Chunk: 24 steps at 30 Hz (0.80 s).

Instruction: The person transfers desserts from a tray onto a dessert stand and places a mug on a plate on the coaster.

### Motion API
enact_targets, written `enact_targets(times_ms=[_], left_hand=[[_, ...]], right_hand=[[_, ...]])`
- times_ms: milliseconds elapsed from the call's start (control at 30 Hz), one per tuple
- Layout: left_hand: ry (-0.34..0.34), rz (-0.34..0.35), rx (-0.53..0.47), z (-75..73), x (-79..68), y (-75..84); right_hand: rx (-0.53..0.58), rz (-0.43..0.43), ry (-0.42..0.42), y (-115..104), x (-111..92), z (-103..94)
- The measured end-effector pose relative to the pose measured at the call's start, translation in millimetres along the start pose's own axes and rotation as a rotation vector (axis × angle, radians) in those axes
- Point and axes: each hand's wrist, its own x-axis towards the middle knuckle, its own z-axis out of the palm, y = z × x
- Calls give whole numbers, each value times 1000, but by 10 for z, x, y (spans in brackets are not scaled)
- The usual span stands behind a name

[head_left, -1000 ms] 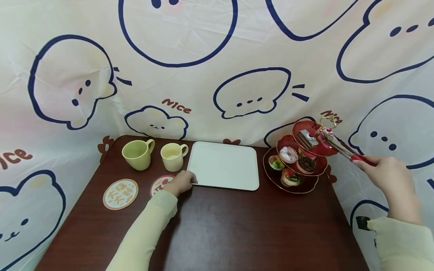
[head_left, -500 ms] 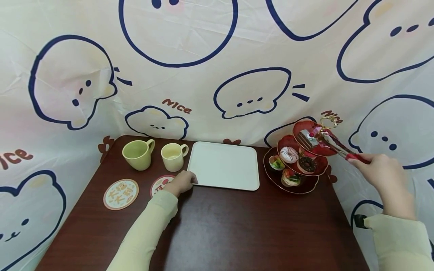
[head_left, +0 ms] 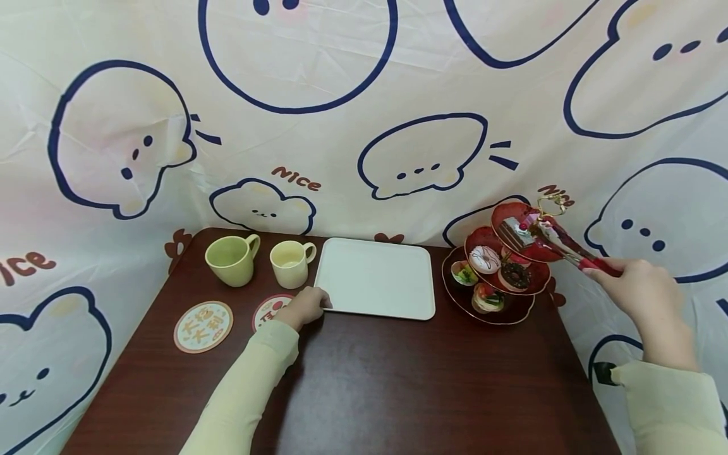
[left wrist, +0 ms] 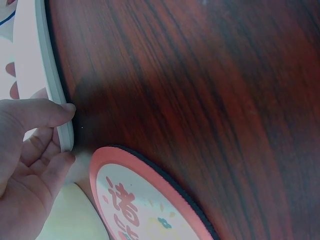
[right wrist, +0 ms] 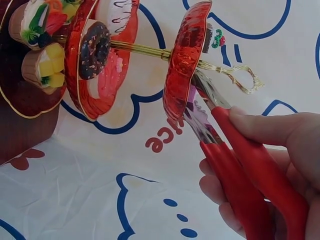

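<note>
My left hand (head_left: pixel 307 306) pinches the near left corner of a white rectangular tray (head_left: pixel 375 278); in the left wrist view the thumb and fingers are on its rim (left wrist: pixel 52 80). My right hand (head_left: pixel 643 287) holds metal tongs with red handles (right wrist: pixel 240 185). Their tips reach onto the top plate (right wrist: pixel 182 45) of a red three-tier stand, at a pink-purple cake piece (right wrist: pixel 192 95). The plate partly hides that piece, and whether the tongs grip it I cannot tell. A chocolate cake slice (head_left: pixel 516 234) lies beside it.
Lower tiers bear a white doughnut (head_left: pixel 485 260), a chocolate doughnut (head_left: pixel 514 278) and cupcakes (head_left: pixel 487 298). Left of the tray stand a cream mug (head_left: pixel 289 268) and a green mug (head_left: pixel 230 265). Nearer lie two round coasters, one pale (head_left: pixel 202 327), one red-rimmed (head_left: pixel 266 309). Patterned cloth (head_left: pixel 335 158) hangs behind.
My right hand has shifted a little to the left, and the tongs' tips sit slightly lower over the top plate. The left hand and tray have stayed put.
</note>
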Motion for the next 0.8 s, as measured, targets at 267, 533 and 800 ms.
enact_targets(times_ms=[267,533,800], left_hand=[[3,1,0,0,-3,15],[-4,-2,-10,1,-8,23],[-1,-6,-15,-6,-6,23]], right_hand=[[14,24,19,26,-68,-1],[-6,45,36,75,-177,-34],[1,68,58,122,-276,-32]])
